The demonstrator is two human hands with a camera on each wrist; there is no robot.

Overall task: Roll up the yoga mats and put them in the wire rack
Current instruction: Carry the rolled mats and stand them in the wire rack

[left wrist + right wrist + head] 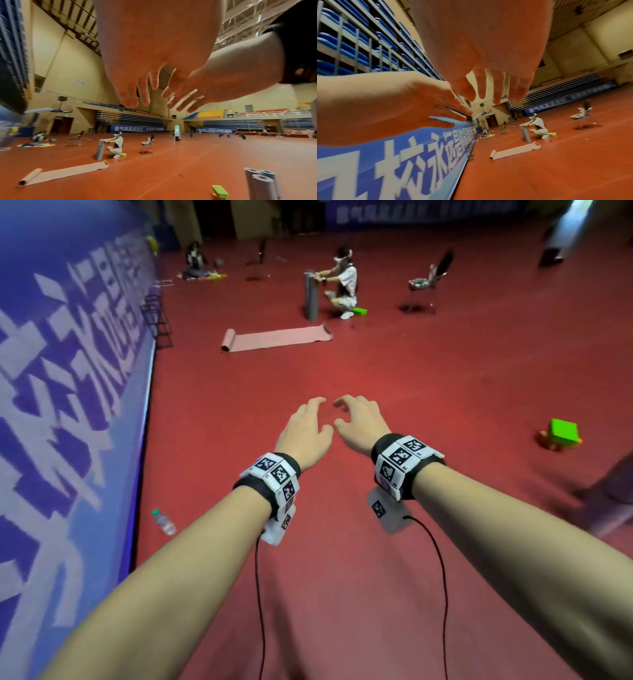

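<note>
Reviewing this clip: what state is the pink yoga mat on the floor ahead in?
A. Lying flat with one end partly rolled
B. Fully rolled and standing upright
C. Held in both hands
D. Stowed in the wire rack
A: the pink yoga mat lies spread on the red floor with a roll only at its left end; both the left hand and the right hand are empty.

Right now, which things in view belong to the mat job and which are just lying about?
Job:
- pink yoga mat, partly rolled, flat on the floor
- rolled mats, grey-blue, standing upright
- black wire rack by the blue banner
- left hand and right hand, both empty

Lying about:
- water bottle
- green block
- chair
</note>
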